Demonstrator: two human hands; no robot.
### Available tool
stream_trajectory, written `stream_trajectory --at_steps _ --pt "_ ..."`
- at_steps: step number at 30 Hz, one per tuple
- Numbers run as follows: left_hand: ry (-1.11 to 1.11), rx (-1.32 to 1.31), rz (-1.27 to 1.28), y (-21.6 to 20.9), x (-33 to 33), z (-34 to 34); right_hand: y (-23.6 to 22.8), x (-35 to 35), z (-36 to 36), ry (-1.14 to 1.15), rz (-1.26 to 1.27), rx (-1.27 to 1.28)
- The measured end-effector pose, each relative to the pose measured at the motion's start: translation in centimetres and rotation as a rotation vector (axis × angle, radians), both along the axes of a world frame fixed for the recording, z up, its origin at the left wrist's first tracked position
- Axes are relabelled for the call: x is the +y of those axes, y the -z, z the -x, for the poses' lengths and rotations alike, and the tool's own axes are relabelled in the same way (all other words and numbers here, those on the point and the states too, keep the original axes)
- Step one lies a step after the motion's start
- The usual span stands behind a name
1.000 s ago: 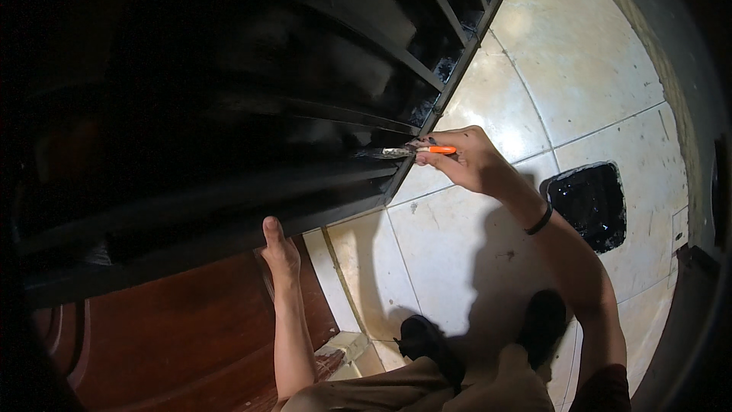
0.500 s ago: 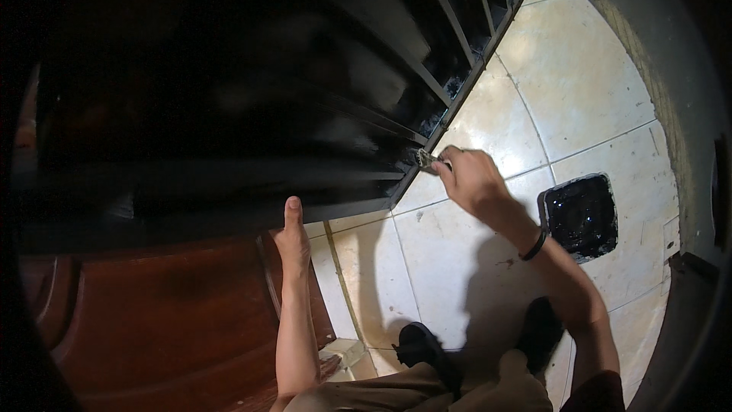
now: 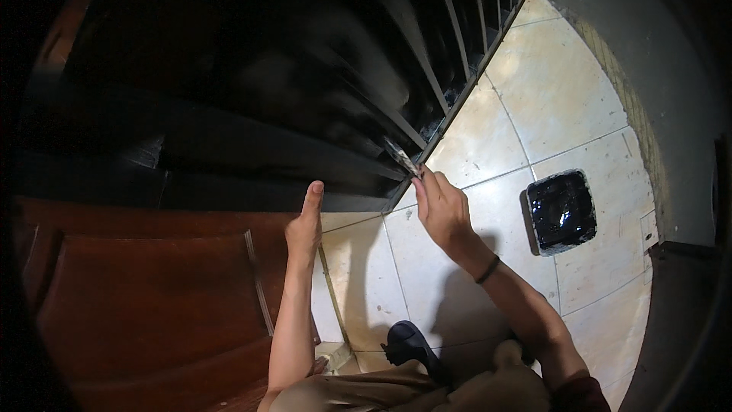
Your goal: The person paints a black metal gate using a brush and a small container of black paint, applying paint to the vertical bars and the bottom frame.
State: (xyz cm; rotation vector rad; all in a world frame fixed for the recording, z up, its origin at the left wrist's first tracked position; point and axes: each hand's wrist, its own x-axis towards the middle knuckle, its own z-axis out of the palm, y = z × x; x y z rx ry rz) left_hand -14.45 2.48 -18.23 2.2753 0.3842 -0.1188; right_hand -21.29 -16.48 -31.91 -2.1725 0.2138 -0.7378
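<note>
In my right hand (image 3: 444, 210), closed with a dark band on its wrist, is a paintbrush (image 3: 402, 158). Its bristles point up and left against the shiny black metal grille (image 3: 366, 118), close to the bottom rail. My left hand (image 3: 303, 230) is raised, thumb up, in front of where the black panel meets the brown wooden door; its other fingers are hidden, so I cannot tell whether it touches anything. A squarish tub (image 3: 563, 211) of glossy black paint stands on the floor to the right of my right hand.
Light floor tiles (image 3: 587, 91) run beside the grille toward a grey wall (image 3: 640, 107) on the right. The brown panelled wooden door (image 3: 152, 290) fills the lower left. My dark shoe (image 3: 408, 339) rests on the tiles below my hands.
My right hand has shifted left and slightly down, and the brush has turned to point more upward. My left hand has moved a little right and up. The whole view has shifted somewhat.
</note>
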Motion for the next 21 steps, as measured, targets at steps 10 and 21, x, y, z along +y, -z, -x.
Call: stream_trajectory --at_steps 10,21 --pt "0.175 -0.039 -0.031 0.9 1.3 -0.3 -0.8 0.0 -1.5 0.025 -0.232 0.211" --pt "0.242 -0.255 0.099 2.3 1.9 -1.1 1.4 1.0 -1.9 0.07 0.297 0.024"
